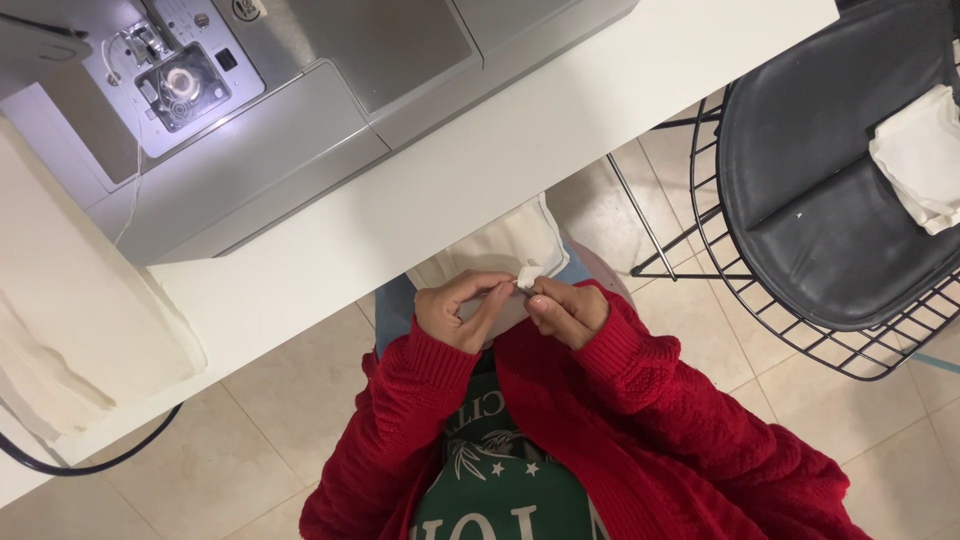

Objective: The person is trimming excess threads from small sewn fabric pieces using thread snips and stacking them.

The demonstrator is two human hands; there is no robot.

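Our fingers (512, 285) of both hands are pressed together, pinching one corner of the cream fabric piece (500, 250) in our lap, just below the counter (560, 110) edge. We judge the hand-work still under way: nothing lies under the sewing machine (230, 110) needle, and another folded cloth (920, 160) waits on the chair (820, 200).

Single view: head-worn camera, facing steeply down over the wearer's chest and lap. Close range to both hands at frame centre. White table (560, 130) edge crosses diagonally above; tiled floor (240, 440) lies farther below. No second view.
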